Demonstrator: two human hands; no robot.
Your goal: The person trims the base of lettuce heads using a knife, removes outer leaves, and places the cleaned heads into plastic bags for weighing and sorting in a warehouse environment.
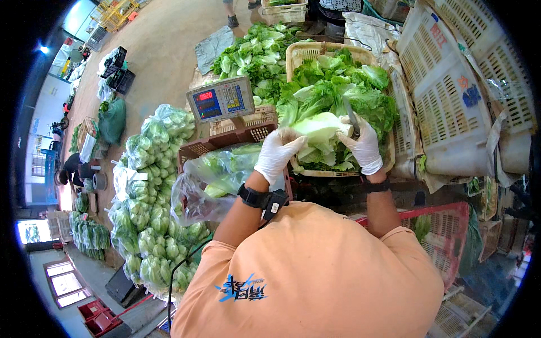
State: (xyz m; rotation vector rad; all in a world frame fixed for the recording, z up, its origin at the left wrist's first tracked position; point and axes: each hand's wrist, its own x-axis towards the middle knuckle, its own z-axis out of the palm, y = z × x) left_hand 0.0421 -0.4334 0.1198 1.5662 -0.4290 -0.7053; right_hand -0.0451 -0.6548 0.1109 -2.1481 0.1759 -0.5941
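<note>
A leafy green head of lettuce (318, 128) with a pale stem end lies across the heap in front of me. My left hand (280, 152), in a white glove, is closed on the pale leaves at its left side. My right hand (364, 147), gloved too, is closed round a knife (350, 112) whose grey blade points away from me. Its fingers and thumb are also at the stem end. Beneath the head, more loose greens (366, 101) fill a cream plastic crate (292, 61). The knife's handle is hidden in my right hand.
Left of the crate, a brown crate (236, 137) holds a clear plastic bag (205, 174) with greens, beside a scale display (221, 100). Bagged greens (160, 225) are piled farther left. Loose greens (248, 56) lie beyond. Stacked cream crates (445, 84) stand at the right.
</note>
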